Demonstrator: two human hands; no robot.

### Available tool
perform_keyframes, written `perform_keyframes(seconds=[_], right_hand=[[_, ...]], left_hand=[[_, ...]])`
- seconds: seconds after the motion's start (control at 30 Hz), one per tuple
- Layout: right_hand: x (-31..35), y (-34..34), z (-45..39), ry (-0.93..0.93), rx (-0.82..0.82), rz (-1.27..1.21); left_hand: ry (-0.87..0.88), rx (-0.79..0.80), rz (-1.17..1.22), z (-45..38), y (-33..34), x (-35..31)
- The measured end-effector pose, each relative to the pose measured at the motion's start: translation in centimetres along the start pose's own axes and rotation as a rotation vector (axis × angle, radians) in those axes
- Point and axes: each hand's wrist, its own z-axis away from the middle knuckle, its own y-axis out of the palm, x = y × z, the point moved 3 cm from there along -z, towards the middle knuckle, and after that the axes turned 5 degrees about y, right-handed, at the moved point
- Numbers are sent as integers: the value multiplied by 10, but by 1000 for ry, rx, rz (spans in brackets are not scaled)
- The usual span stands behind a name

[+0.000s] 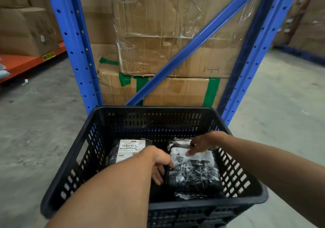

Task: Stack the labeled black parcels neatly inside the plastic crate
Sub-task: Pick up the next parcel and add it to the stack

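Black slotted crate (pixel 98 140), open-topped. Two black parcels lie flat inside: labeled parcel (pixel 130 148) at far-left, barcode label up; crinkled glossy parcel (pixel 193 171) along right wall, label partly visible.

The grey concrete floor (pixel 35 131) fills the left and right of the frame. The black plastic crate (pixel 84 159) occupies the lower centre. Blue rack uprights (pixel 73 43) rise behind it, framing stacked cardboard cartons (pixel 167 90) at upper centre.

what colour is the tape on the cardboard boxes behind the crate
Green tape, seen best in the head view.
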Motion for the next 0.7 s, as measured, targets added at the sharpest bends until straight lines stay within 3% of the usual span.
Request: perform_keyframes(seconds=[0.2,0.37,0.47,0.6,0.7], right_hand=[[7,-18,9,-114,-1,-97],[15,-31,30,-265,-90,-259],[35,-52,49,-437,-266,-428],[70,-80,76,-559,-630,-465],[100,-74,95,-617,-1099,-130]], left_hand=[[18,47,88,0,-3,6],[160,-6,179,28,-41,12],[276,-131,297,41,-77,17],[326,-275,714,52,-123,39],[334,-81,915,64,-130,45]])
